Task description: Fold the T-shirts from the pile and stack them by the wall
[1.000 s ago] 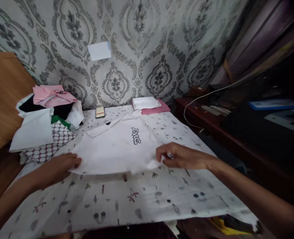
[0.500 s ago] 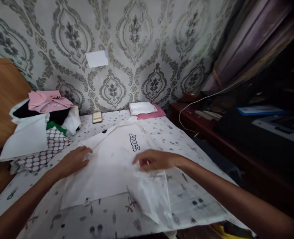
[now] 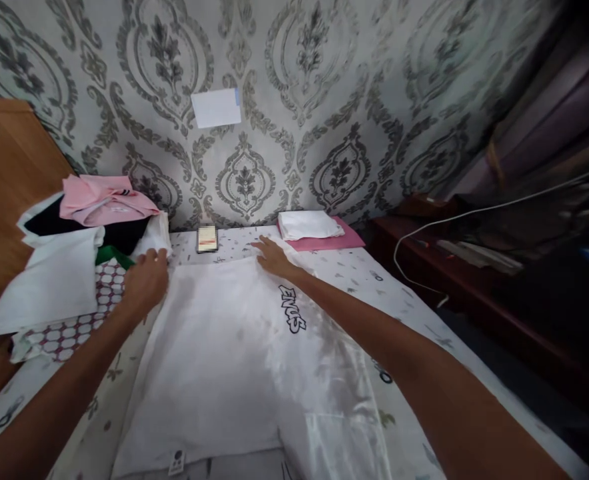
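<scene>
We look down on a white shirt [image 3: 214,347] spread flat across the middle of a printed cloth [image 3: 419,333], with black lettering on its right side, a small tag at its near edge and a shiny, sheer-looking stretch at the near right. Our right hand [image 3: 276,259] lies at the shirt's far edge, fingers spread apart and gripping nothing. Our left hand [image 3: 147,277] is by the far left corner, fingers bent; we cannot tell whether they hold fabric. Just beside it sits a heap of clothes [image 3: 107,200], pink on top. Folded white fabric [image 3: 307,225] rests on something pink [image 3: 349,237] near the patterned wall [image 3: 244,177].
</scene>
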`<action>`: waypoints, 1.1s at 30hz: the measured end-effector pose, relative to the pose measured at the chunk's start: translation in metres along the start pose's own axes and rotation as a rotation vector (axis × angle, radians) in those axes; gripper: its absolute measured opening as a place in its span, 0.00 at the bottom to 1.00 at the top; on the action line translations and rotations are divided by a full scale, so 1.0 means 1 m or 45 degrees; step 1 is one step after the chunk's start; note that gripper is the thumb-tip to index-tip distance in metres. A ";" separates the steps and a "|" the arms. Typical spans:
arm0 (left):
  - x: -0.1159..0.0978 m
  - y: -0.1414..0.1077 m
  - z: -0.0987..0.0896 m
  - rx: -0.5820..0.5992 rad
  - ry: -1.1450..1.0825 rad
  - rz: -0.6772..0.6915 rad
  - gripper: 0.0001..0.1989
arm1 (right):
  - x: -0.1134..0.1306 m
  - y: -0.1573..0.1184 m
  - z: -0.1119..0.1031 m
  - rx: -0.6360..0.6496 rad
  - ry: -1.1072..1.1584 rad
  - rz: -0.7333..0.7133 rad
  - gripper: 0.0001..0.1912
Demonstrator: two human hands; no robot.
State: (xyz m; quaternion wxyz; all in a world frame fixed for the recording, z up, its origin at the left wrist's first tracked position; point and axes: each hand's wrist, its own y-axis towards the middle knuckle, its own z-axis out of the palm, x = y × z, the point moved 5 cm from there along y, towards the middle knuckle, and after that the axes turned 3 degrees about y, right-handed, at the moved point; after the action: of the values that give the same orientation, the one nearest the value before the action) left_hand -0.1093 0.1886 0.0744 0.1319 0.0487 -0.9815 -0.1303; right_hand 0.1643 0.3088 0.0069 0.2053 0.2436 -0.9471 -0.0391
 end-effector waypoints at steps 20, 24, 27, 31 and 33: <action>-0.013 -0.015 0.090 0.230 -0.250 0.111 0.32 | -0.089 -0.096 -0.033 0.054 -0.210 0.427 0.26; -0.070 -0.029 0.060 0.183 -0.308 0.159 0.32 | -0.037 -0.095 -0.025 -0.029 -0.180 0.292 0.26; -0.132 -0.054 0.046 0.214 -0.441 0.418 0.33 | 0.017 -0.110 0.001 0.078 -0.068 -0.004 0.28; -0.156 -0.087 0.045 0.171 -0.447 0.554 0.33 | 0.034 -0.142 0.020 0.169 -0.055 -0.050 0.32; -0.134 -0.094 0.052 0.162 -0.386 0.470 0.33 | 0.015 -0.155 0.014 0.164 -0.108 0.077 0.33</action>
State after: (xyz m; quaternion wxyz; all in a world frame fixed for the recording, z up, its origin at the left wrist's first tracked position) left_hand 0.0108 0.1281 -0.0321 0.0013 -0.1434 -0.9885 -0.0479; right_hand 0.2162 0.1649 -0.0274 0.1499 0.2257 -0.9624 0.0177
